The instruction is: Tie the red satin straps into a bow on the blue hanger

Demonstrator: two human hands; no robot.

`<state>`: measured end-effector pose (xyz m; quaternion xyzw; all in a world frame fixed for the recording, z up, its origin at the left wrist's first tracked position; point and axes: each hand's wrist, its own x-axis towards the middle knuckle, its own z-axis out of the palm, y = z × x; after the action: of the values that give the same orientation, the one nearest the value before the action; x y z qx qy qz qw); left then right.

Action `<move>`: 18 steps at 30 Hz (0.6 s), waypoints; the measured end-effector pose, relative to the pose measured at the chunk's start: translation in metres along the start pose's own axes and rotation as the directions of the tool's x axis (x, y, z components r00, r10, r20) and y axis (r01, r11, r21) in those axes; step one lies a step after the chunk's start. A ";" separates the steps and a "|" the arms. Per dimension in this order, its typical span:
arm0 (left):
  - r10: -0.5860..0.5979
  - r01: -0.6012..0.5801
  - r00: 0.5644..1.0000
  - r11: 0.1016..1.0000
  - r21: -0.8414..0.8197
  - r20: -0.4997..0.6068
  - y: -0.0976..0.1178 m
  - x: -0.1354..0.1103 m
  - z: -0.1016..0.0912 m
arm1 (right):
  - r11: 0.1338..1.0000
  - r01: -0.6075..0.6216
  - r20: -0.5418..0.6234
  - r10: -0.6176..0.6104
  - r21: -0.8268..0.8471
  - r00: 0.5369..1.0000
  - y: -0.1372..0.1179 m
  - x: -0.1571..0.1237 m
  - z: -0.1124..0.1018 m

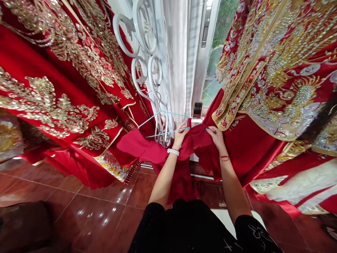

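Note:
A plain red dress [151,149] with a wide ruffled top hangs in front of me, its lower part falling toward the floor. The thin light-blue wire hanger [149,119] runs into its left shoulder, with the hook up by the white scrollwork. My left hand [180,135], wearing a white wristband, pinches the dress near its strap, beside the hanger's lower bar. To the right, my right hand [216,136] has thumb and fingers closed on the other edge of the dress top. A red string circles that wrist. The fingers partly hide the fabric edges.
Heavily beaded red gowns hang close at left [52,102] and right [284,88]. A white metal scrollwork stand [135,66] rises ahead, beside a white curtain [176,63] and a framed window [217,52]. Reddish tiles [105,211] cover the floor. Something white lies below my right arm.

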<state>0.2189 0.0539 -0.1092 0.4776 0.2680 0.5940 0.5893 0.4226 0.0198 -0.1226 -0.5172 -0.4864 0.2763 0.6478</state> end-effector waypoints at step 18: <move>0.089 -0.077 0.994 0.984 0.158 -0.068 0.005 -0.002 -0.004 | 0.957 0.278 -0.226 -0.291 -0.089 0.930 -0.037 0.039 0.050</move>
<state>0.2131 0.0521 -0.1066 0.5103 0.3150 0.6128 0.5146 0.3860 0.0618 -0.0746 -0.4883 -0.4827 0.1023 0.7198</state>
